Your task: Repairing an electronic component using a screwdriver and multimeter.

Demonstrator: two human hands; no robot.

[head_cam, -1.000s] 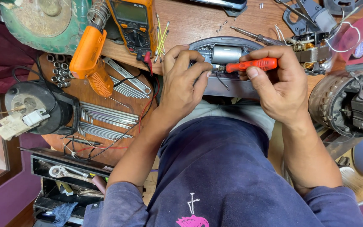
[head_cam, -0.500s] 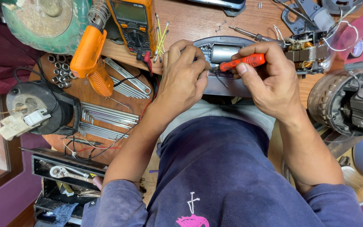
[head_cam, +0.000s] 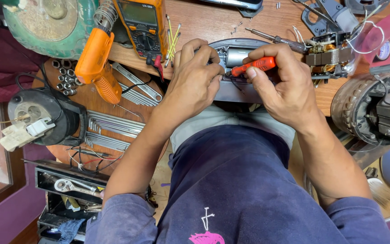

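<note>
A grey oval appliance housing (head_cam: 238, 92) with a silver cylindrical motor (head_cam: 238, 56) inside lies at the near edge of the wooden bench. My left hand (head_cam: 195, 83) grips the housing's left side, fingers curled over its rim. A red-handled screwdriver (head_cam: 254, 65) is pinched in my right hand (head_cam: 285, 90), its tip pointing left into the housing next to my left fingertips. Both hands nearly touch over the housing, hiding most of its inside.
An orange soldering gun (head_cam: 96, 63) and an orange multimeter (head_cam: 143, 27) lie at the left. Hex keys (head_cam: 109, 129), sockets (head_cam: 64, 77) and a green round tool (head_cam: 46, 22) are further left. A motor core (head_cam: 328, 52) and a motor assembly (head_cam: 375, 110) stand at the right.
My right hand has shifted left and tilted the screwdriver, so its tip now sits lower in the housing beside my left fingers. My left hand holds its place.
</note>
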